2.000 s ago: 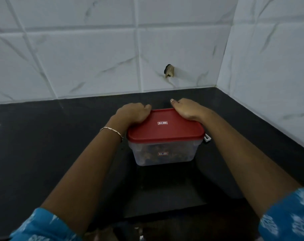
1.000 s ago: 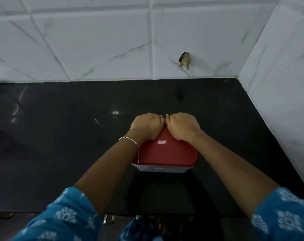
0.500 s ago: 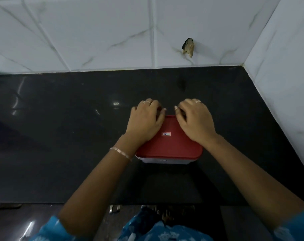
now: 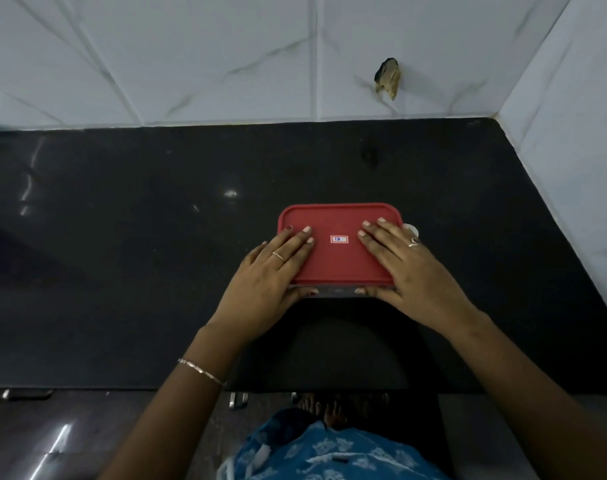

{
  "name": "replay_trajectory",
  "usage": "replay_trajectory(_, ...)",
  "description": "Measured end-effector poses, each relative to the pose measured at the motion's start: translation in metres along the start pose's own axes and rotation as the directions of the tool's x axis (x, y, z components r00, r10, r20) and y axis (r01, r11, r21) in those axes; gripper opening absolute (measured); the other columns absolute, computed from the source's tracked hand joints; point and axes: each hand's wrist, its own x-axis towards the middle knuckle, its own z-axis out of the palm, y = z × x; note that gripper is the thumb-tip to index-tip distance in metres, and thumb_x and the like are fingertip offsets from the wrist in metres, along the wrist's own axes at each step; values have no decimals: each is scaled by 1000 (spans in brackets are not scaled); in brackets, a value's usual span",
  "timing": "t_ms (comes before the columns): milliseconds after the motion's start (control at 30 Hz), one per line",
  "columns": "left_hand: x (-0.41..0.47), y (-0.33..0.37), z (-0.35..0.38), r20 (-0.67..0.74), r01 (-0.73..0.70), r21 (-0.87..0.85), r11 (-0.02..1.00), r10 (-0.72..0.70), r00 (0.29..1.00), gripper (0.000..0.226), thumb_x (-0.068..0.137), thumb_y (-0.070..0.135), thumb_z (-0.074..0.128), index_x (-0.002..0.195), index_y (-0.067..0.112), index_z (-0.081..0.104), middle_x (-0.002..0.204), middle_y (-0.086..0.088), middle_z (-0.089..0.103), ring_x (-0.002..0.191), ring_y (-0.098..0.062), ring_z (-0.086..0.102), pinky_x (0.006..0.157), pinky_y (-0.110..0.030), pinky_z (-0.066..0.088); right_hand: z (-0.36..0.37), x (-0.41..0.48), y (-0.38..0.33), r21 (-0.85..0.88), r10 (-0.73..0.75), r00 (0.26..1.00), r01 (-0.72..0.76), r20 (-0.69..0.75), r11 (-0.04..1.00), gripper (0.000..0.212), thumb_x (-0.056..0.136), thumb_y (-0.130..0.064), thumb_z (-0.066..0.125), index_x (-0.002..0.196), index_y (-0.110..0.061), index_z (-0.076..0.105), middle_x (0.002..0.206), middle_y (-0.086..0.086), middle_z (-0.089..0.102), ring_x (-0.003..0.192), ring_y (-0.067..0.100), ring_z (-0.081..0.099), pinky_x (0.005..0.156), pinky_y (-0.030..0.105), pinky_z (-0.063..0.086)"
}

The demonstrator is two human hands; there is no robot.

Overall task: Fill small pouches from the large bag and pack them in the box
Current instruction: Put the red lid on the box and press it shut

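A clear plastic box with a red lid [image 4: 336,258] stands on the black counter [image 4: 122,271], seen from straight above. My left hand [image 4: 271,289] lies on the lid's left side, fingers flat on top and thumb against the box's near wall. On the right side my right hand [image 4: 409,271] rests the same way, thumb under the near rim. A small white tab [image 4: 412,230] sticks out at the box's right edge. The box's contents are hidden by the lid. No pouches or large bag are in view.
White marble-look tiled walls [image 4: 226,57] close the counter at the back and on the right, forming a corner at the far right. A chipped hole [image 4: 387,77] marks the back wall. The counter's front edge [image 4: 122,388] runs below my forearms, with cabinet handles beneath.
Both hands slid from the lid's far edge back to its left and right sides, fingers now flat and thumbs on the near wall. My head has tipped further down over the box.
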Motion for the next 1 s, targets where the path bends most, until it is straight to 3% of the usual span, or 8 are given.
replay_trajectory(200, 23, -19, 8, -78, -29, -17, 999, 28, 997, 64, 96, 46, 40, 146, 7, 38, 155, -8, 32, 144, -23, 26, 119, -41, 22, 1, 36, 13, -56, -9, 998, 13, 63, 998, 82, 89, -62, 30, 151, -8, 26, 157, 7, 29, 147, 21, 18, 118, 37, 7)
replay_trajectory(467, 28, -22, 18, -166, -38, -15, 999, 35, 986, 62, 97, 42, 43, 143, 1, 40, 153, -12, 35, 144, -27, 27, 118, -43, 23, 9, 42, 16, -45, -38, 999, 36, -37, 998, 76, 90, -54, 35, 147, -4, 33, 151, 11, 40, 143, 25, 28, 116, 42, 15)
replay_trajectory(600, 28, -21, 14, -129, -26, -21, 999, 23, 991, 63, 98, 44, 42, 144, 2, 39, 154, -10, 34, 145, -25, 25, 119, -40, 21, 6, 43, 16, -55, -32, 999, 33, 24, 998, 80, 94, -63, 25, 148, -5, 32, 152, 10, 38, 142, 23, 32, 118, 40, 15)
replay_trajectory(667, 26, -19, 13, -99, 4, -66, 998, -11, 995, 65, 98, 49, 38, 147, 6, 36, 156, -6, 31, 147, -20, 20, 121, -36, 16, 4, 42, 14, -62, -22, 999, 24, 39, 998, 83, 93, -68, 19, 149, -8, 30, 154, 8, 34, 144, 21, 29, 119, 38, 13)
replay_trajectory(767, 28, -14, 9, -113, 73, -185, 980, -95, 989, 63, 97, 56, 34, 142, 14, 45, 152, 0, 37, 145, -14, 26, 120, -39, 21, -1, 42, 6, -49, 23, 999, -22, 25, 999, 83, 90, -71, 30, 150, -13, 32, 156, 4, 32, 144, 19, 29, 120, 39, 17)
replay_trajectory(867, 33, -11, 0, -232, 2, -30, 1000, -9, 973, 45, 90, 51, 53, 117, 18, 67, 128, 1, 61, 123, -15, 53, 113, -50, 26, -1, 46, -12, -29, -62, 992, 59, -107, 998, 56, 86, -42, 63, 131, -10, 58, 132, 8, 57, 117, 27, 55, 99, 45, 47)
replay_trajectory(933, 33, -9, 2, -316, -94, 70, 993, 111, 942, 30, 85, 36, 67, 105, 15, 72, 110, -1, 68, 105, -17, 62, 106, -52, 37, 7, 46, -24, -14, -156, 949, 158, -275, 987, 31, 80, -14, 72, 110, -6, 68, 108, 8, 66, 93, 26, 61, 76, 39, 53)
replay_trajectory(1000, 30, -5, 6, -374, -110, 29, 994, 112, 920, 24, 83, 20, 72, 105, 10, 73, 105, -5, 70, 98, -21, 65, 90, -45, 51, 13, 43, -32, -23, -188, 922, 192, -337, 981, 19, 83, -3, 68, 101, -5, 70, 96, 7, 66, 82, 24, 61, 68, 36, 52)
